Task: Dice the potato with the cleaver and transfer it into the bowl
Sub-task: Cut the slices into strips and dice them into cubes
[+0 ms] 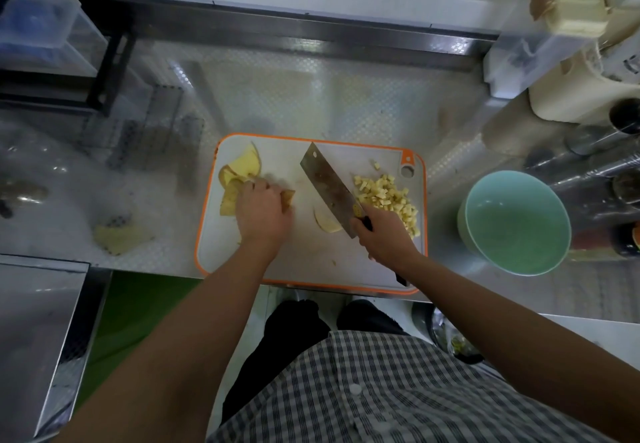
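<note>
Head view shows the task about half done, as I judge it. Right hand (384, 238) grasps the cleaver (329, 186) by its dark handle, fingers closed round it; the blade points to the far left across the board (311, 262). Just right of the blade is a heap of dice (388, 196), on the board and not yet in the bowl (516, 224). The bowl stands empty on the worktop (311, 96), beside the board's right edge. Left hand (263, 210) has its fingers curled over the slices (242, 168) at the board's left side and holds them down. One small piece (327, 224) lies near the blade's heel. What is left: to dice these slices, then move all dice into the bowl.
</note>
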Demonstrator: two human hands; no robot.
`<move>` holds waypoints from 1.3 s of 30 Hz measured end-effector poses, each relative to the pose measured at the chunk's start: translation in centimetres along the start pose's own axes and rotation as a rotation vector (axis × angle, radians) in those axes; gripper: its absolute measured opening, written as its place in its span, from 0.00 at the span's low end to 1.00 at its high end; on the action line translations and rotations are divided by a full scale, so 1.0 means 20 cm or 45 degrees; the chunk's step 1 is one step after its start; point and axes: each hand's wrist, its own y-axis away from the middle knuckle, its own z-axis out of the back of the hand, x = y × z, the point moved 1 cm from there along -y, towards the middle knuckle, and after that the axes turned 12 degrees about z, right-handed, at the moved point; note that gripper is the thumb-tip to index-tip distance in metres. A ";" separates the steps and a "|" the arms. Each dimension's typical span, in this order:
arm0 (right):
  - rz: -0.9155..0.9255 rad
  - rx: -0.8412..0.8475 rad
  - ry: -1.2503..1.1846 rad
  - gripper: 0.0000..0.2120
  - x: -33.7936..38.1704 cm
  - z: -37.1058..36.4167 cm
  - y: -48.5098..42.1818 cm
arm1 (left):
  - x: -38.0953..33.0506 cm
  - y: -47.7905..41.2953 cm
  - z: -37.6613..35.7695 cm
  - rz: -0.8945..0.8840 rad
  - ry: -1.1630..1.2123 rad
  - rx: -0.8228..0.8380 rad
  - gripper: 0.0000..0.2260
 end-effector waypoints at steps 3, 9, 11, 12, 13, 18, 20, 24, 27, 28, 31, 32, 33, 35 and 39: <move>-0.006 0.015 -0.012 0.09 0.00 0.00 0.00 | -0.01 -0.01 0.01 -0.011 0.022 0.026 0.15; 0.016 0.006 -0.040 0.11 0.03 0.01 0.00 | -0.07 0.02 -0.04 -0.199 0.161 0.015 0.18; 0.021 0.032 -0.075 0.08 0.05 0.00 0.01 | -0.07 0.03 -0.04 -0.146 0.210 -0.002 0.19; 0.029 0.049 -0.082 0.08 0.06 -0.01 0.02 | -0.06 0.03 -0.04 -0.115 0.237 -0.008 0.19; 0.040 0.065 -0.085 0.08 0.06 -0.02 0.03 | -0.05 0.04 -0.03 -0.088 0.260 -0.012 0.20; 0.017 0.091 -0.107 0.08 0.05 -0.11 0.06 | -0.03 0.10 -0.02 -0.013 0.343 -0.033 0.19; -0.015 0.069 -0.129 0.05 0.02 -0.11 0.07 | -0.05 0.13 -0.03 -0.031 0.335 -0.051 0.19; -0.087 -0.077 -0.081 0.08 -0.05 -0.03 0.05 | -0.10 0.19 -0.05 -0.058 0.276 -0.052 0.17; -0.064 -0.081 -0.102 0.06 -0.06 0.01 0.06 | -0.14 0.23 -0.05 0.008 0.205 0.070 0.23; -0.023 -0.047 -0.107 0.05 -0.04 0.01 0.07 | -0.14 0.24 -0.05 0.007 0.203 0.086 0.25; 0.103 0.040 -0.064 0.08 0.01 -0.02 0.10 | -0.11 0.26 -0.06 -0.044 0.202 0.108 0.26; 0.116 0.042 -0.047 0.08 0.01 -0.02 0.11 | -0.10 0.27 -0.06 -0.061 0.209 0.108 0.25; 0.109 0.029 -0.039 0.08 0.00 -0.03 0.11 | -0.09 0.28 -0.06 -0.071 0.219 0.104 0.24; 0.064 -0.004 -0.024 0.07 -0.02 -0.01 0.10 | -0.09 0.28 -0.06 -0.076 0.211 0.103 0.21; 0.029 0.027 -0.032 0.07 -0.06 0.02 0.11 | -0.12 0.28 -0.08 -0.018 0.186 0.119 0.21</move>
